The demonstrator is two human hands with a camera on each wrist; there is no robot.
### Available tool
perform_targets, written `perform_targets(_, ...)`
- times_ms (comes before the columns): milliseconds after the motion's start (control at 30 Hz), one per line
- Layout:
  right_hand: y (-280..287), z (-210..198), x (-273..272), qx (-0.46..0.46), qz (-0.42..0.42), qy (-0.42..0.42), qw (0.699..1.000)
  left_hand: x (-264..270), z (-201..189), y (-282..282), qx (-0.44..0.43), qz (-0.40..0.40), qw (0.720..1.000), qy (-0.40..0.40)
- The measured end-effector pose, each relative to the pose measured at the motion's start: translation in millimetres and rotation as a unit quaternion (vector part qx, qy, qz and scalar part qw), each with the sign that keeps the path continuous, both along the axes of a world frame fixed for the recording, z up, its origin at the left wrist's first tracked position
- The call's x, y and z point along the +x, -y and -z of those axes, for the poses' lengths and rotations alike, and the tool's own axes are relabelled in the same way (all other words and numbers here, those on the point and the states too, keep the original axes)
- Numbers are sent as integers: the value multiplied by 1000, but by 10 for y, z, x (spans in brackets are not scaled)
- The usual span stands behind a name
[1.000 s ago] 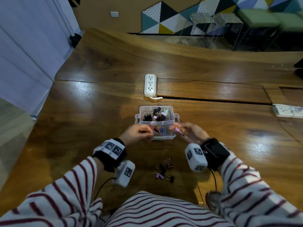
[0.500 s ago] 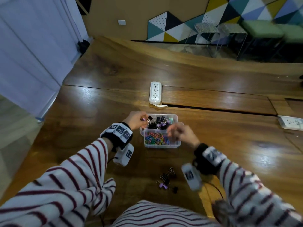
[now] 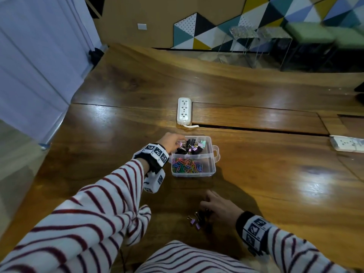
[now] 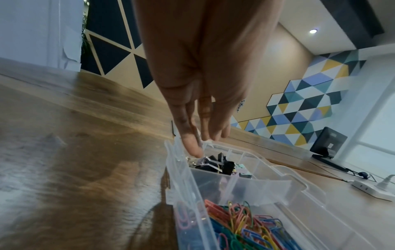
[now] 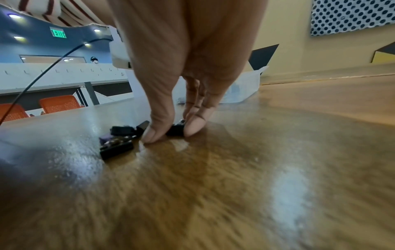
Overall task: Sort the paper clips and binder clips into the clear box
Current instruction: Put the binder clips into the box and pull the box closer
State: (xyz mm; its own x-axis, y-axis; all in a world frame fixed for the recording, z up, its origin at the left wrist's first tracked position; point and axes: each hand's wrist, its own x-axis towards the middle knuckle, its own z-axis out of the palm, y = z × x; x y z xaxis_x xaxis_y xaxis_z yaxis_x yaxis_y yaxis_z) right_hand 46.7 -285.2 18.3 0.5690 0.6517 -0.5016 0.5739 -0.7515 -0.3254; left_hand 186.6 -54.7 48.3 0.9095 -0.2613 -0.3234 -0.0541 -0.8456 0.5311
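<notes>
The clear box stands on the wooden table, with binder clips in its far compartment and coloured paper clips in the near one. My left hand hangs over the far-left corner. In the left wrist view its fingers point straight down just above a binder clip and grip nothing. Several loose binder clips lie on the table near me. My right hand is down among them. In the right wrist view its thumb and a finger pinch a black binder clip that sits on the wood.
A white power strip lies just beyond the box beside a long slot in the tabletop. A second power strip sits at the far right. Bare wood spreads to the left and right of the box.
My right hand left the box and came back down onto the loose binder clips near me. My left hand moved from the near compartment to the far one.
</notes>
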Motion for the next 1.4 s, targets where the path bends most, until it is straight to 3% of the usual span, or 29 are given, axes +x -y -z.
perform_targets(233,107,28,-50,37,27,5,999,-383,-124,-164,-66,28,997,41)
perform_targets(367,92,-5,-87,26,23,28,999,-853,-7,-176,-105,118,987,41)
perform_targets(500,85,4,-78,18,60,35,997,-1317,119,49,-37,229,973,-13)
perform_targets(633,139,75,68,69,207,-21,976,-1571,250,351,77,354,931,-37)
perform_targets(733,231,126,167,171,343,-143,913,-1608,309,501,111,399,910,-32)
perform_targets(800,273,124,166,262,404,-253,839,-1603,315,556,108,400,909,-31)
perform_targets(900,313,109,147,387,471,-379,696,-1593,315,583,93,413,906,-23)
perform_targets(967,342,91,161,433,477,-431,632,-1598,319,579,92,425,900,-27)
perform_targets(1033,346,77,188,452,466,-470,598,-1603,333,567,90,424,900,-35)
perform_targets(1200,215,11,315,473,475,-490,557,-1580,341,514,90,385,916,-70)
perform_targets(1333,52,-183,669,525,528,-504,438,-1500,355,335,24,259,961,-97)
perform_targets(1400,-17,-302,902,537,532,-507,415,-1454,358,187,-34,165,980,-106)
